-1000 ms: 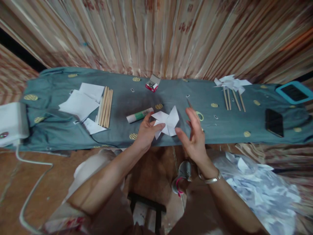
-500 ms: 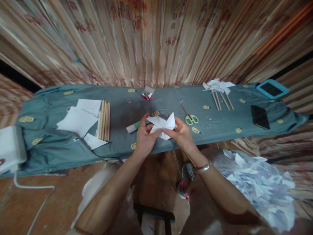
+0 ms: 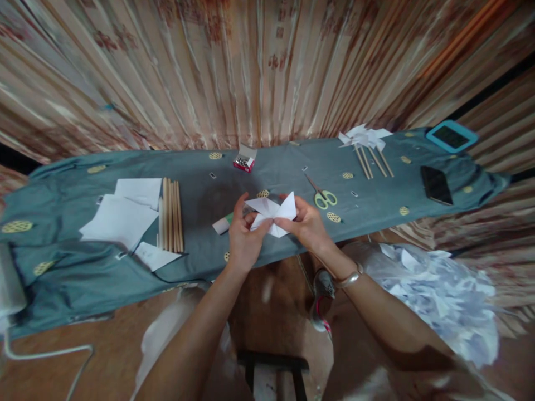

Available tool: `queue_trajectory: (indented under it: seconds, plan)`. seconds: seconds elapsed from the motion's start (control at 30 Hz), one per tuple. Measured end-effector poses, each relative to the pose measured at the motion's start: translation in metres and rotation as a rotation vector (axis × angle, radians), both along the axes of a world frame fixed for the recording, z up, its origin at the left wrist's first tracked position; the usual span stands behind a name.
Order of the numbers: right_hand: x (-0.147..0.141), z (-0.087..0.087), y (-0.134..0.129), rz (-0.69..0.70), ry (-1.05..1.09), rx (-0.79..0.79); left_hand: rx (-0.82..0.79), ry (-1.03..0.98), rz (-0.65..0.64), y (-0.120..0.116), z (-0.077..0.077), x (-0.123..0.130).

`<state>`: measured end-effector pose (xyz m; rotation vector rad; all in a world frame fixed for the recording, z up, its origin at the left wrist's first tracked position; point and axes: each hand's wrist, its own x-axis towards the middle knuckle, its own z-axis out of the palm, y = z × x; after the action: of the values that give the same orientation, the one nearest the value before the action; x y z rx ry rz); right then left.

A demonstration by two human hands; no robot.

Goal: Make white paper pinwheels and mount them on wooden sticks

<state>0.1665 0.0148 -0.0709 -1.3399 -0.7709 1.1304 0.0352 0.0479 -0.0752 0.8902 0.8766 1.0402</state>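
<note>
Between my two hands is a white paper pinwheel (image 3: 273, 210), its pointed blades standing up and out. My left hand (image 3: 246, 236) grips its left side, with the thumb pressed near the centre. From the right, my right hand (image 3: 307, 225) pinches it, and both thumbtips almost meet at the middle. A glue stick (image 3: 223, 224) with a green and white body lies on the cloth, partly hidden behind my left hand. Beyond my right hand rest scissors (image 3: 321, 195) with light green handles. Farther back stands an open small red box (image 3: 243, 162) holding small shiny pieces.
Wooden sticks (image 3: 171, 214) lie beside white paper sheets (image 3: 121, 223) on the left. Finished pinwheels on sticks (image 3: 365, 139), a black phone (image 3: 436, 185) and a blue-framed tablet (image 3: 452, 136) are on the right. Below stands a clear bag of paper pieces (image 3: 438, 301).
The camera view has turned and tilted slightly, so the table appears slanted. Both hands keep the pinwheel in nearly the same grip.
</note>
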Motion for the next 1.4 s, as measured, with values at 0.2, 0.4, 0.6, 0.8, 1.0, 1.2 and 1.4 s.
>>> queue_trajectory:
  seconds: [0.2, 0.4, 0.6, 0.8, 1.0, 1.2, 1.4]
  plan:
    - [-0.004, 0.003, 0.002, 0.014, 0.032, -0.004, -0.005, -0.009, -0.019, 0.005, -0.002, -0.003]
    - [-0.005, 0.007, 0.006, 0.042, 0.075, 0.002, -0.024, -0.036, -0.025, 0.009, -0.004, -0.009]
    - [-0.002, 0.002, 0.008, 0.088, 0.02, -0.016, -0.005, 0.005, -0.053, 0.011, -0.005, -0.012]
    - [-0.006, 0.0, 0.01, 0.075, 0.021, 0.006, -0.025, -0.013, -0.053, 0.013, -0.003, -0.013]
    - [-0.012, 0.008, 0.016, 0.106, 0.028, 0.042, -0.018, 0.025, -0.007, 0.017, -0.001, -0.02]
    - [0.0, 0.008, 0.033, -0.03, -0.098, 0.128, -0.051, -0.039, 0.106, 0.025, 0.001, -0.028]
    - [0.009, 0.005, 0.065, 0.123, -0.534, 0.139, -0.087, -0.114, 0.144, 0.031, 0.0, -0.033]
